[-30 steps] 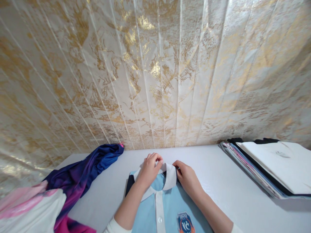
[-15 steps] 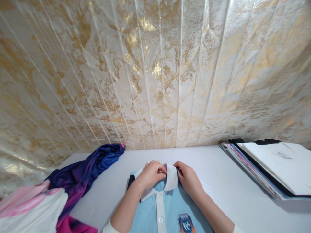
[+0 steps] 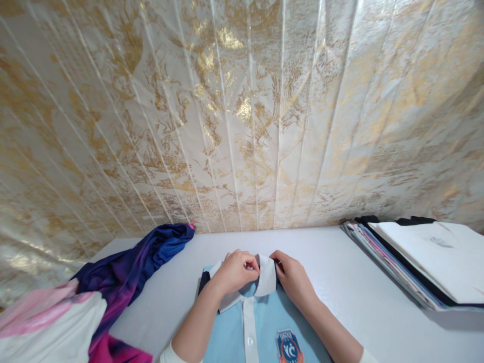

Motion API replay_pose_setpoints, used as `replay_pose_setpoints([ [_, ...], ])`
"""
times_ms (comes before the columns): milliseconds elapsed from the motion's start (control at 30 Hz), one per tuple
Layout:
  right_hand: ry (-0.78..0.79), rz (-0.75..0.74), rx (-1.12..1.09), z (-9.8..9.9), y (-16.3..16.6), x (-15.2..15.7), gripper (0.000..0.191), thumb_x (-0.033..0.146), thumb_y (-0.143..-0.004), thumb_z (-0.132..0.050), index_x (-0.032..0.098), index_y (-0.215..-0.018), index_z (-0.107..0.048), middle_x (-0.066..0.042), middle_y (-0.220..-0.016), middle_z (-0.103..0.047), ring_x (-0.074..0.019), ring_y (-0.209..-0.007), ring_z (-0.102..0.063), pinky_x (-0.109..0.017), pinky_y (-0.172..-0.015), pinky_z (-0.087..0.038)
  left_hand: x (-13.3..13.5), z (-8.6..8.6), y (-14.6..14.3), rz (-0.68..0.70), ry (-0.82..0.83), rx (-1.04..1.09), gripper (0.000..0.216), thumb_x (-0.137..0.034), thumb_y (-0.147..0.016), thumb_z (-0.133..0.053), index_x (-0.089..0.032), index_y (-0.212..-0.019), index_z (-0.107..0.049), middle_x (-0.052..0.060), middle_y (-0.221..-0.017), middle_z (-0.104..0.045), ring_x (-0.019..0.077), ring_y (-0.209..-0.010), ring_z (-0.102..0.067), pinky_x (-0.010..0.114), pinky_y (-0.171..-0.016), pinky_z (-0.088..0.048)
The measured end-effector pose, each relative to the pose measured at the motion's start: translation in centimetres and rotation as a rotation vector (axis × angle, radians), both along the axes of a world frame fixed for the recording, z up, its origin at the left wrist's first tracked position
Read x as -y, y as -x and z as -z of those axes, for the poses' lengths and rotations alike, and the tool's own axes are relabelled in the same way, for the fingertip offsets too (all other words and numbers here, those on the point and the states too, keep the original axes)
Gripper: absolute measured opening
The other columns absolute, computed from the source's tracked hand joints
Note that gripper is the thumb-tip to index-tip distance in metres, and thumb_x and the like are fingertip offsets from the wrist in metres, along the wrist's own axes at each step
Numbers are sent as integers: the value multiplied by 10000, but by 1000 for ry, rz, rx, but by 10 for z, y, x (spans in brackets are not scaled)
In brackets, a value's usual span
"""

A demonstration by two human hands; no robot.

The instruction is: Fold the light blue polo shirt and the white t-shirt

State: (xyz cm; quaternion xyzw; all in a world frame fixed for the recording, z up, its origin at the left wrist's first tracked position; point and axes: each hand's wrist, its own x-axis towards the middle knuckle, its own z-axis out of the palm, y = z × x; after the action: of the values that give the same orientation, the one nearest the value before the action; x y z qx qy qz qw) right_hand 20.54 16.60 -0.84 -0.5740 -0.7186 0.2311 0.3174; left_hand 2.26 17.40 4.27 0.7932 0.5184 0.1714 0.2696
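A light blue polo shirt (image 3: pixel 227 335) with a white collar, a white button placket and a round badge lies front up before me. My left hand (image 3: pixel 239 271) is closed at the collar's left side, thumb and fingers pinching near the neck opening. The right side of the white collar (image 3: pixel 266 277) stands between my two hands. At its outer edge my right hand (image 3: pixel 292 272) is closed, the fingertips gripping the fabric there. Dark navy trim shows at the shirt's left shoulder, partly behind my left hand.
On the right lies a stack of folded clothes (image 3: pixel 434 267) topped by a white garment. Rumpled purple-blue clothing (image 3: pixel 132 277) and a white-and-pink garment (image 3: pixel 49 317) lie on the left. A gold-patterned sheet (image 3: pixel 242 111) rises behind the white table (image 3: pixel 313 252).
My left thumb and fingers have shifted very slightly at the collar. The right hand and the shirt stay almost the same.
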Motion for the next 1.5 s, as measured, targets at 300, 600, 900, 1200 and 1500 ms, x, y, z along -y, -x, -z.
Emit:
replay_pose_setpoints([
  [300, -1, 0, 8, -3, 1, 2, 236, 192, -801, -384, 226, -852, -612, -34, -812, -697, -194, -752, -626, -268, -679, -411, -6, 6, 9, -29, -20, 4, 181, -190, -701, -541, -215, -704, -720, -8, -738, -658, 165, -741, -566, 237, -692, -406],
  [600, -2, 1, -3, 0, 0, 0, 242, 213, -802, -386, 234, -860, -620, -28, -815, -698, -193, -749, -628, -262, -667, -405, -1, 6, 3, -96, 56, 2, 155, -305, -667, -621, -203, -719, -726, 1, -732, -680, 168, -687, -582, 240, -624, -398],
  [900, -5, 2, 0, -4, 1, 2, 226, 204, -792, -379, 228, -841, -599, -35, -816, -694, -193, -764, -628, -263, -683, -406, 0, 10, -2, -137, 113, 66, 155, -207, -667, -541, -168, -691, -689, -7, -647, -648, 140, -613, -563, 226, -542, -343],
  [1200, 0, 2, 4, -2, 1, 1, 233, 207, -795, -378, 224, -848, -604, -40, -827, -700, -198, -775, -633, -267, -689, -408, -5, 10, 5, -145, 124, 129, 153, -206, -645, -508, -154, -637, -652, -32, -570, -544, 126, -568, -481, 223, -532, -318],
  [1500, 0, -1, 2, -1, 0, 1, 237, 212, -807, -378, 232, -860, -608, -38, -841, -704, -197, -791, -638, -264, -701, -412, -7, 10, 8, -156, 127, 241, 141, -222, -636, -541, -145, -621, -658, -44, -542, -540, 117, -538, -469, 220, -529, -334],
])
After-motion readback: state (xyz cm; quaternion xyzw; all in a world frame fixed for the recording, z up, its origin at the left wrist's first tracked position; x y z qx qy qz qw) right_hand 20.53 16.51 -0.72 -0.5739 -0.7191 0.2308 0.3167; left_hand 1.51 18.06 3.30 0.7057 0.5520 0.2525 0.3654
